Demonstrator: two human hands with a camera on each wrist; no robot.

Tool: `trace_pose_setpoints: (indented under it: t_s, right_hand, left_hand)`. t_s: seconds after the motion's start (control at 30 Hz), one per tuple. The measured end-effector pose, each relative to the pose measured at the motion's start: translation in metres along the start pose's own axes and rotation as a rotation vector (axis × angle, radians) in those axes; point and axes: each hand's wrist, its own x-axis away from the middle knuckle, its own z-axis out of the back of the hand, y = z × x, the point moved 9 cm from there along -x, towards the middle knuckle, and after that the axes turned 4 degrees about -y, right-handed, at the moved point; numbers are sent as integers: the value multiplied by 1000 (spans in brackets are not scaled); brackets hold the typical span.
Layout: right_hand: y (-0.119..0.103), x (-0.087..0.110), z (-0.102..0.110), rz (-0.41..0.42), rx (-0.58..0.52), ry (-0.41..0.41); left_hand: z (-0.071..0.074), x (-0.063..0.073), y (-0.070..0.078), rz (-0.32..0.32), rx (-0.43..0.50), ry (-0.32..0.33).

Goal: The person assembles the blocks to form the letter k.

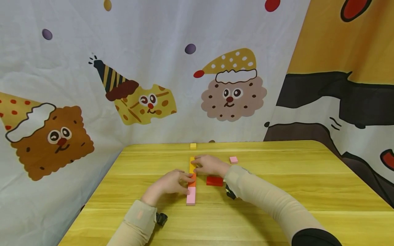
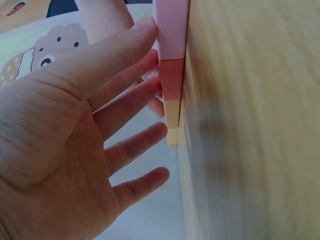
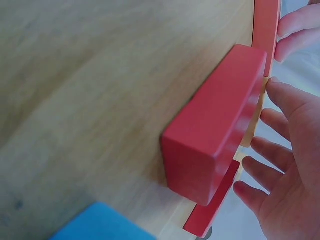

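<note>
In the head view, a straight row of flat blocks runs away from me: a pink block (image 1: pixel 191 197) nearest, an orange block (image 1: pixel 192 183), then a yellow-orange block (image 1: pixel 192 167). My left hand (image 1: pixel 172 182) is at the row's left side. In the left wrist view its thumb (image 2: pixel 145 30) lies against the pink block, with other fingers extended toward the orange one. From the right, my right hand (image 1: pixel 210 165) touches the yellow-orange block. Its lightly bent fingers (image 3: pixel 282 95) rest along that block's side in the right wrist view, partly covering it.
A red block (image 1: pixel 214 181) lies right of the row, below my right hand. Beyond are a small pink block (image 1: pixel 233 160) and a small yellow block (image 1: pixel 193 146) near the table's far edge. A blue piece (image 3: pixel 102 225) shows in the right wrist view. A printed curtain (image 1: pixel 184 112) hangs behind the table.
</note>
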Motion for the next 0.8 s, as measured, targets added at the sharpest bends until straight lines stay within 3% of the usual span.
trace_pose_setpoints:
  t_s: [0.8]
  right_hand:
    - [-5, 4, 6, 27, 7, 25]
  left_hand:
    - [0, 0, 0, 6, 3, 5]
